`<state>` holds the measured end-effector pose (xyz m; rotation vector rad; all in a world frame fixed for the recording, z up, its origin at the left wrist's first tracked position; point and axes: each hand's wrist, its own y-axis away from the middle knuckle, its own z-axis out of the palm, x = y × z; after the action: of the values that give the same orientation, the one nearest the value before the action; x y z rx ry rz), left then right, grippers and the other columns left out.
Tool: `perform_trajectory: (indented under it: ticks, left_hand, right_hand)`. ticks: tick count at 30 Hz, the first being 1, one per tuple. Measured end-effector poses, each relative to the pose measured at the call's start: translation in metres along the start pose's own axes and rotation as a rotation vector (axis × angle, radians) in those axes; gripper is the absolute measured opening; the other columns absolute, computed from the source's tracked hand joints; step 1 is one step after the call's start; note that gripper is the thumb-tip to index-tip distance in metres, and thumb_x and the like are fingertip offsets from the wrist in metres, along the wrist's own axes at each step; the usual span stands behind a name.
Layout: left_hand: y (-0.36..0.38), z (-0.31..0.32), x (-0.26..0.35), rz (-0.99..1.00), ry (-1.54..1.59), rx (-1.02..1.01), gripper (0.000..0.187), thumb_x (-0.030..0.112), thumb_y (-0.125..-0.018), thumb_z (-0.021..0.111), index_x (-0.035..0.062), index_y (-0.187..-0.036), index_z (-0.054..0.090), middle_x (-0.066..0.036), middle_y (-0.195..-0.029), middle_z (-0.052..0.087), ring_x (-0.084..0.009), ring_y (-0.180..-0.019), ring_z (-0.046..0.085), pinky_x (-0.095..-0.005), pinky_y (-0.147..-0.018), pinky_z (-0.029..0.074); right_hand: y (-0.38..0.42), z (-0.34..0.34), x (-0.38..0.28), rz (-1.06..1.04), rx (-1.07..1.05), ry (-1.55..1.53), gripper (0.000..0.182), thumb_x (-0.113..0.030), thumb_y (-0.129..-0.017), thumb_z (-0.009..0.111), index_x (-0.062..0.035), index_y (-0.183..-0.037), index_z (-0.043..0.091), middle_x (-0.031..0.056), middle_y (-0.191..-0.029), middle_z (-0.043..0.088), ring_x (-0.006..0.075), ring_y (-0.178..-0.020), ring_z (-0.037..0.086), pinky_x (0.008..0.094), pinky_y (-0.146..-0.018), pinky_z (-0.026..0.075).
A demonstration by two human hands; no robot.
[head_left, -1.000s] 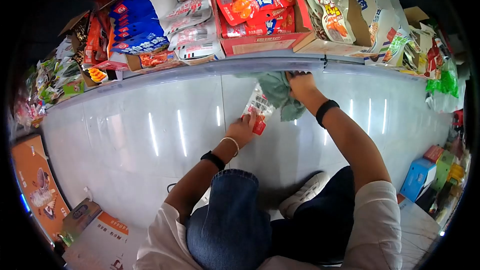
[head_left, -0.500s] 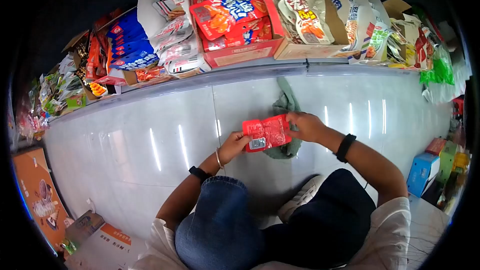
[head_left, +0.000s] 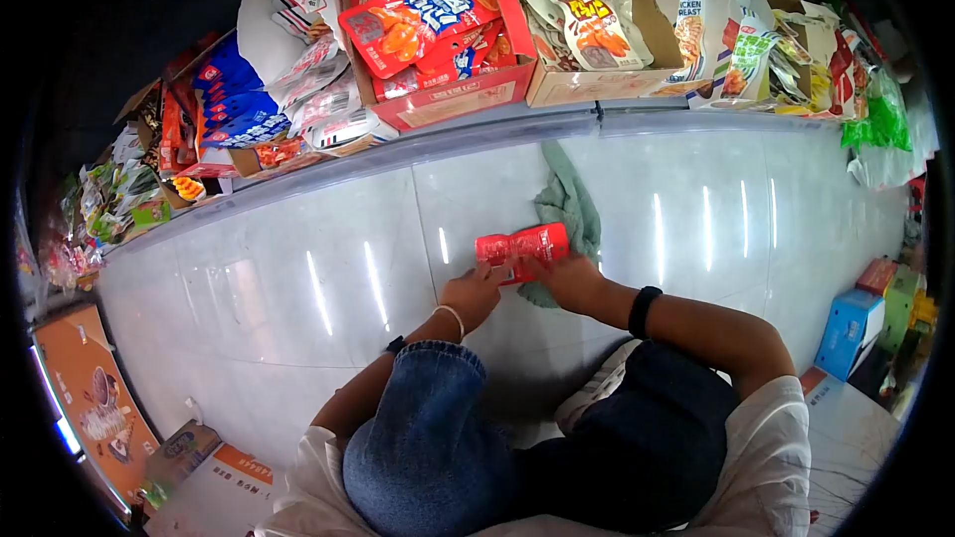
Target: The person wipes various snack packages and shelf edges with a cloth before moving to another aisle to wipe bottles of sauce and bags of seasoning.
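A shiny red snack packet (head_left: 537, 239) is held above the floor in front of my knees. My left hand (head_left: 472, 296) grips its lower left part, with fingers closed on the near edge. At its lower right, my right hand (head_left: 569, 283) is closed on the packet, its fingers close to those of the left. The hands hide much of the packet's near side. Behind and below it lies a crumpled grey-green cloth (head_left: 570, 201) on the floor.
Along the shelf edge (head_left: 398, 151) stand open boxes of snacks, including a red box (head_left: 453, 107) of red packets and a carton (head_left: 597, 86) of white ones. Blue packets (head_left: 237, 99) are at left. A blue box (head_left: 848, 333) stands right, an orange-brown box (head_left: 95, 393) left.
My right hand has moved from the packet's upper right edge to its lower edge, nearer my left hand. The packet looks narrower from front to back. The view has shifted slightly.
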<state>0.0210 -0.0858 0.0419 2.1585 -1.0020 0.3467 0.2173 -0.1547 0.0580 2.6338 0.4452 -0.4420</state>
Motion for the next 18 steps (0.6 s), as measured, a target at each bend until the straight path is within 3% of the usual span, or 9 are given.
perform_trajectory:
  ticks: [3,5,9,11,18]
  left_hand:
    - [-0.005,0.014,-0.003,0.017,-0.034,0.014,0.054,0.015,-0.078,0.052,0.0193,-0.128,0.034,-0.012,-0.104,0.051,-0.0291,-0.090,0.057,-0.0408,-0.069,0.050]
    - [-0.011,0.024,-0.009,0.085,-0.081,0.090,0.049,0.013,-0.077,0.052,0.0134,-0.124,0.037,-0.010,-0.096,0.053,-0.0281,-0.084,0.059,-0.0396,-0.064,0.050]
    - [-0.015,0.025,-0.001,0.098,-0.070,0.088,0.047,0.013,-0.078,0.050,0.0103,-0.124,0.037,-0.010,-0.096,0.054,-0.0283,-0.078,0.060,-0.0393,-0.062,0.050]
    - [-0.020,0.024,0.011,-0.060,-0.111,-0.100,0.050,0.014,-0.081,0.046,0.0086,-0.128,0.033,-0.013,-0.096,0.056,-0.0266,-0.077,0.060,-0.0393,-0.060,0.050]
    - [-0.019,0.031,0.017,-0.053,-0.209,-0.102,0.058,0.010,-0.082,0.043,0.0045,-0.135,0.019,-0.014,-0.096,0.056,-0.0262,-0.072,0.062,-0.0386,-0.056,0.050]
  right_hand:
    - [-0.002,0.003,0.000,0.029,0.054,-0.025,0.029,-0.012,-0.077,0.049,-0.0036,-0.105,0.050,0.0140,-0.079,0.059,0.0299,-0.067,0.061,0.0406,-0.055,0.049]
    - [-0.003,0.018,0.005,0.084,0.004,0.002,0.045,-0.015,-0.077,0.049,-0.0060,-0.120,0.043,0.0093,-0.064,0.060,0.0269,-0.055,0.060,0.0376,-0.046,0.047]
    - [-0.011,0.028,0.011,0.059,-0.100,-0.015,0.046,-0.014,-0.077,0.049,-0.0048,-0.121,0.041,0.0104,-0.063,0.060,0.0275,-0.053,0.060,0.0379,-0.043,0.046]
    - [-0.017,0.026,0.011,0.053,-0.222,0.005,0.049,-0.012,-0.076,0.048,-0.0001,-0.122,0.039,0.0109,-0.063,0.060,0.0275,-0.054,0.060,0.0384,-0.043,0.045]
    - [-0.025,0.013,0.005,0.019,-0.322,-0.001,0.054,-0.010,-0.074,0.049,0.0092,-0.122,0.034,0.0111,-0.063,0.061,0.0270,-0.053,0.060,0.0384,-0.042,0.044]
